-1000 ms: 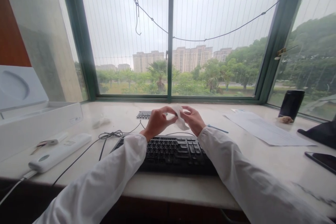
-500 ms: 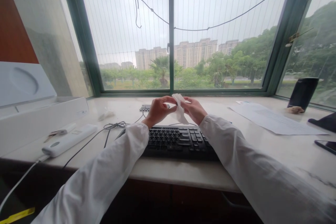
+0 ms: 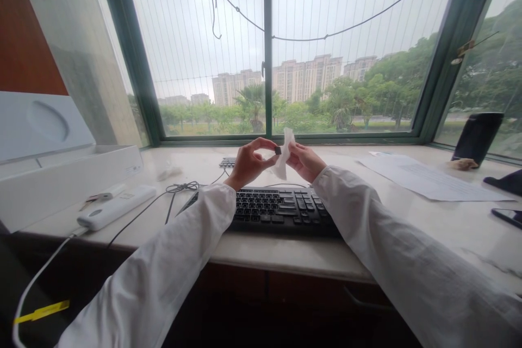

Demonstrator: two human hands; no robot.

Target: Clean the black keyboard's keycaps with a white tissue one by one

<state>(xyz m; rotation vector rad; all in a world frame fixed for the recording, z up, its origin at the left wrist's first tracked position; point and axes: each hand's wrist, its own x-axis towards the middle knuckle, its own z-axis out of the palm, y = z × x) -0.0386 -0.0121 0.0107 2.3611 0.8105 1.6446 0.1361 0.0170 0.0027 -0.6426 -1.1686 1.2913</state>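
Above the black keyboard (image 3: 285, 206), my left hand (image 3: 250, 163) pinches a small black keycap (image 3: 278, 150) between thumb and index finger. My right hand (image 3: 306, 161) is closed on a crumpled white tissue (image 3: 286, 155), which hangs right beside the keycap. Whether the tissue touches the keycap I cannot tell. Behind my left hand lies a small cluster of loose-looking keys (image 3: 227, 162), partly hidden by the hand.
At left are an open white box (image 3: 73, 174), a white power strip (image 3: 118, 207), a tangled black cable (image 3: 181, 187) and a crumpled clear wrapper (image 3: 169, 172). Rightward lie paper sheets (image 3: 428, 176), a phone (image 3: 508, 216) and a dark upright object (image 3: 477, 138). A window stands behind.
The tissue has come away to the right from my left fingers, and the black keycap now shows between them. Both hands are slightly higher in the picture.
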